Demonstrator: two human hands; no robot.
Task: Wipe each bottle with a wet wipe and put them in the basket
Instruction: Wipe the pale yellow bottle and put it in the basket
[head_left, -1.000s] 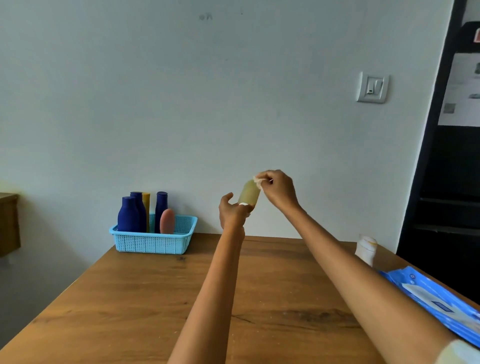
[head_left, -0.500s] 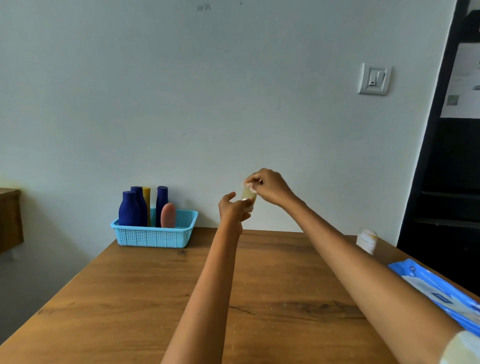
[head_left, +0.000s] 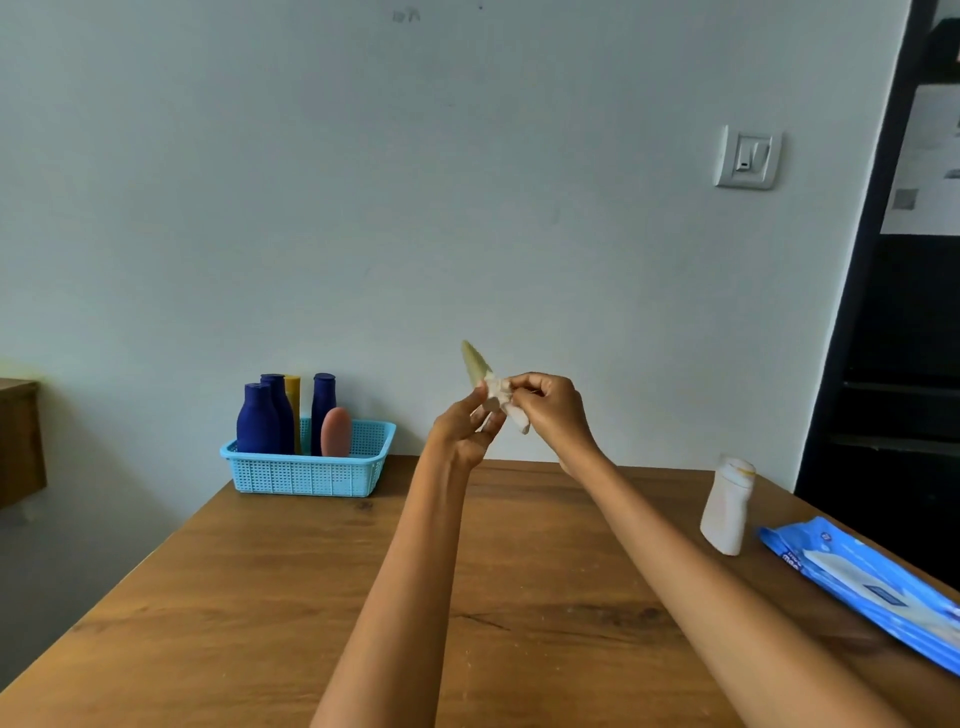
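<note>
Seven bottles: three dark blue bottles (head_left: 258, 419), one yellow bottle (head_left: 293, 400) and one pink bottle (head_left: 336, 432) in one basket (head_left: 311, 474), one pale bottle (head_left: 476, 362) held, one white bottle (head_left: 725, 505) on the desk (head_left: 260, 597). One wipe (head_left: 503, 402), one wipes pack (head_left: 862, 584), two hands (head_left: 465, 431).

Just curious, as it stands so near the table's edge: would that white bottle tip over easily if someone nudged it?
Probably. The white bottle is tall and slim, and already looks to lean slightly. It seems light plastic, so a nudge would likely topple it, perhaps onto the wipes pack beside it.

Wooden table (head_left: 291, 597) carries a light blue basket (head_left: 311, 473) at its far left edge, a white bottle (head_left: 726, 506) standing on the right, a blue wipes pack (head_left: 862, 587) just beside it.
</note>
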